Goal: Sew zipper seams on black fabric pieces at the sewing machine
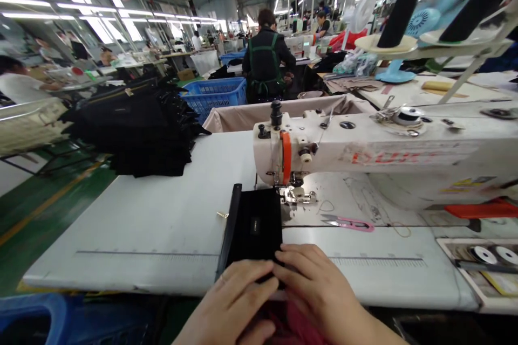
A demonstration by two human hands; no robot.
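A black fabric pouch piece (259,226) lies flat on the sewing machine table, its right edge at the presser foot (299,195). It bears a small dark label, and a zipper strip (231,221) runs along its left side with a gold-coloured zipper pull (222,215) at its outer edge. My left hand (238,302) is closed on the piece's near edge, fingers bent and pointing right. Beside it, my right hand (319,291) grips the near right corner, its fingertips close to the left ones. My palms hide the lowest part of the fabric.
The white sewing machine (364,145) spans the right side. Pink-handled thread snips (350,223) lie below the needle area. A tall stack of black pieces (133,124) sits at the table's far left. Bobbins (483,254) fill a tray at right. A person (267,54) sits ahead.
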